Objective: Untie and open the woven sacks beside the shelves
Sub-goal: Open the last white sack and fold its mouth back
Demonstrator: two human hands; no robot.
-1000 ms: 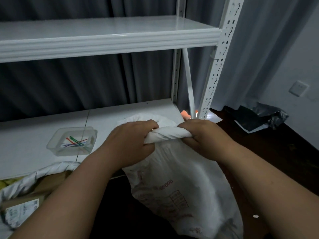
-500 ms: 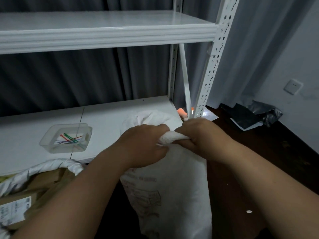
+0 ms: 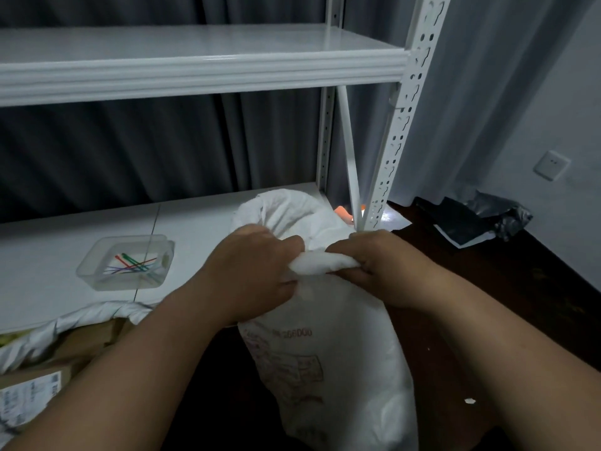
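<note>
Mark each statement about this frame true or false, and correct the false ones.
1. Both hands grip the twisted neck of the white woven sack. True: left hand and right hand hold it.
2. The clear plastic tray holds coloured ties. True.
3. The tray sits on the upper white metal shelf. False: it sits on the lower shelf.
4. The sack's mouth is wide open. False: it is bunched shut.
5. A second sack at lower left shows cardboard boxes. True.
</note>
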